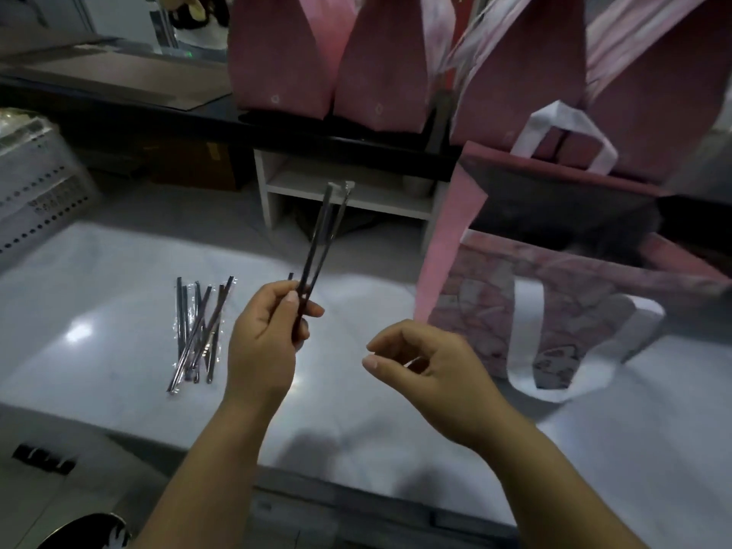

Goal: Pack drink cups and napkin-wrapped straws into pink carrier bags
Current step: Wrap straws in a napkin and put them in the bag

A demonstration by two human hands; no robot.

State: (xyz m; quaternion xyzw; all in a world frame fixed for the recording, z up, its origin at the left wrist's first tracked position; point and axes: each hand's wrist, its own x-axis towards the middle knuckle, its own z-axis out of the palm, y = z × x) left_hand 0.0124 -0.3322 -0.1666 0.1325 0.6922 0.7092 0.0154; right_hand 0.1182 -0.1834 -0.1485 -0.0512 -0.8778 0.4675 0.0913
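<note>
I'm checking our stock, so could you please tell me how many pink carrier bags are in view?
5. On the dark shelf: left bag, second bag, third bag, right bag. On the counter: the open bag. More may be hidden.

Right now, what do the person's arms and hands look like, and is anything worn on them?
The left hand and the right hand wear no gloves; the visible nails are short and plain. The left forearm and the right forearm are bare as far as the picture shows: no sleeve, watch or bracelet.
</note>
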